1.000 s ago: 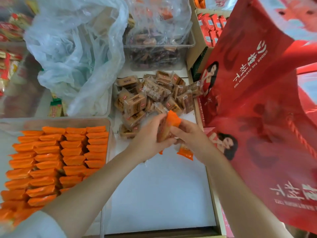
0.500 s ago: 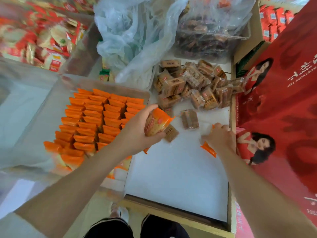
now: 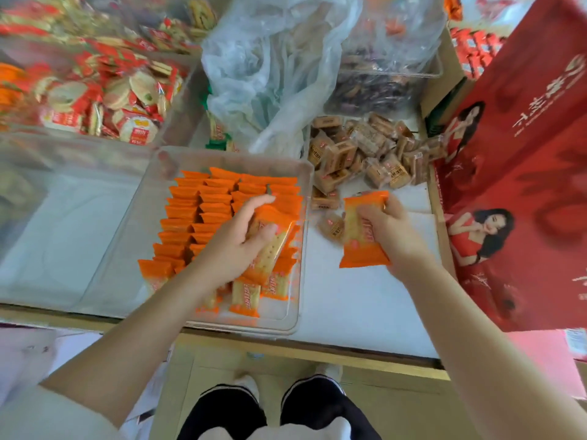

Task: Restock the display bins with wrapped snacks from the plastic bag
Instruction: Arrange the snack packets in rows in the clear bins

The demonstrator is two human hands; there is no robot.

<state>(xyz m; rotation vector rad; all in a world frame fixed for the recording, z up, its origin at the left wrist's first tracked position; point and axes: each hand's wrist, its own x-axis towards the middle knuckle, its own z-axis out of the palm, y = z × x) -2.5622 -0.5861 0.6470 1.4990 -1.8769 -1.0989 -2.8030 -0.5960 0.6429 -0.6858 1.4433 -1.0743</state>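
Bench [image 3: 359,315]: clear bin [image 3: 222,322] at centre, holding rows of wrapped biscuit packs [image 3: 197,214].
Left hand [image 3: 236,246]: over the bin's right half, gripping one biscuit pack [image 3: 270,246].
Right hand [image 3: 389,231]: right of the bin, over the bench, holding a second biscuit pack [image 3: 359,233].
Pile of small wrapped cakes [image 3: 365,154]: on the bench behind the right hand.
Plastic bag [image 3: 273,65]: behind the bin, left of the cake pile.
Bin of round rice crackers [image 3: 104,100]: rear left.
Gift boxes [image 3: 521,173]: standing along the bench's right edge.
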